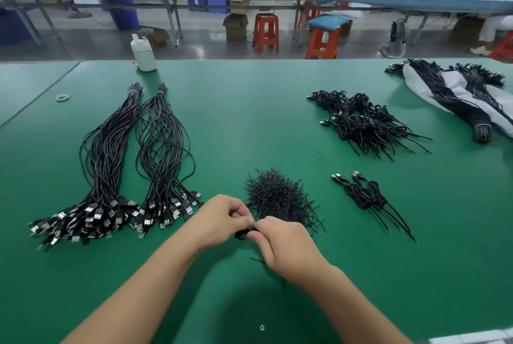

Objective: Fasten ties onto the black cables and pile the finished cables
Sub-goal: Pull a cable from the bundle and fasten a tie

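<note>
Working at the near middle of the green table (249, 110), we pinch a small coiled black cable (241, 234) between both hands. The left hand (222, 218) has its fingers curled on the coil from the left; the right hand (286, 246) has thumb and fingertips closed on it from the right, so each grip is grasping the cable. A thin black strand trails on the mat just below the right hand.

We take the tie heap (279, 199) as landmark: a bristly mound of short, stiff black ties, touching the far side of the hands. Left of it lie two long bundles of straight cables (133, 163), matte and wavy, banded at the far ends, with metal USB plugs fanned out at the near ends. Right of it sits a small group of finished cables (366, 196), coiled with loose tails. Beyond and right of the heap is the large finished pile (366, 124), and farther right a further bundle rests on a grey bag (458, 91).

Open mat lies between the heap and the far table edge. A white bottle (143, 54) stands at that edge, far left of the heap, with rubber bands (63, 97) nearer the left seam.
</note>
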Action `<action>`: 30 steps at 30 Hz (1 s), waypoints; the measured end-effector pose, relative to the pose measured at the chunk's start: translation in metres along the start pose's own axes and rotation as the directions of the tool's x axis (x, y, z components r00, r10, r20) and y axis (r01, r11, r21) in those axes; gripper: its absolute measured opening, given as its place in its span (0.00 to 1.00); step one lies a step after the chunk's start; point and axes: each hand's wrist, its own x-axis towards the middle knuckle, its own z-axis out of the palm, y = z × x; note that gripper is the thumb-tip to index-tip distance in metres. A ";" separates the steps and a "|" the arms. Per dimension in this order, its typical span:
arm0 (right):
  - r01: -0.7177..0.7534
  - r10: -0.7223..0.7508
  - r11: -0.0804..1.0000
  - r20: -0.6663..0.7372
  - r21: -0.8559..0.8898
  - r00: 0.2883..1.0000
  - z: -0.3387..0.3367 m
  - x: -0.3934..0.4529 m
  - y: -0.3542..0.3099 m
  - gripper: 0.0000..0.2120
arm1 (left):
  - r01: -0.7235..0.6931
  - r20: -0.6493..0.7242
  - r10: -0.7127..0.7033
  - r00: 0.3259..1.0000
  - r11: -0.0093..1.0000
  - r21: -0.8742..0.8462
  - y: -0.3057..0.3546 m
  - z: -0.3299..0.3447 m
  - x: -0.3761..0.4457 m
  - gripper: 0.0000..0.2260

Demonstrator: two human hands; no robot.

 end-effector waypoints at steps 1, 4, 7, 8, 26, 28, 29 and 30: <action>-0.005 0.005 1.000 0.001 0.024 1.000 0.001 0.000 0.001 0.17 | 0.001 -0.017 -0.001 1.000 1.000 -0.005 -0.001 -0.001 0.000 0.05; -0.017 0.017 1.000 0.004 0.026 1.000 0.001 -0.001 0.002 0.15 | 0.012 -0.100 -0.008 0.995 0.999 0.041 -0.001 0.001 0.001 0.08; -0.017 0.017 1.000 0.000 -0.010 1.000 0.000 0.000 0.002 0.15 | 0.009 -0.139 0.008 0.990 0.993 0.117 0.001 0.006 -0.002 0.11; -0.022 0.022 1.000 -0.001 -0.022 1.000 0.000 0.001 0.002 0.16 | -0.004 -0.144 0.023 0.989 0.991 0.130 0.002 0.008 -0.004 0.12; -0.150 0.146 0.987 -0.073 -0.056 0.987 0.008 0.008 0.002 0.13 | -0.070 -0.169 0.305 0.937 0.640 0.765 0.009 0.033 -0.012 0.03; -0.150 0.147 0.988 -0.097 -0.032 0.984 0.006 0.008 0.001 0.12 | -0.078 -0.225 0.323 0.919 0.710 0.700 0.006 0.034 -0.012 0.07; -0.151 0.147 0.988 -0.109 -0.024 0.983 0.005 0.008 0.001 0.12 | -0.084 -0.260 0.322 0.910 0.758 0.647 0.004 0.034 -0.012 0.08; -0.152 0.148 0.988 -0.116 -0.028 0.982 0.004 0.008 0.001 0.13 | -0.093 -0.295 0.318 0.901 0.805 0.586 0.004 0.035 -0.013 0.07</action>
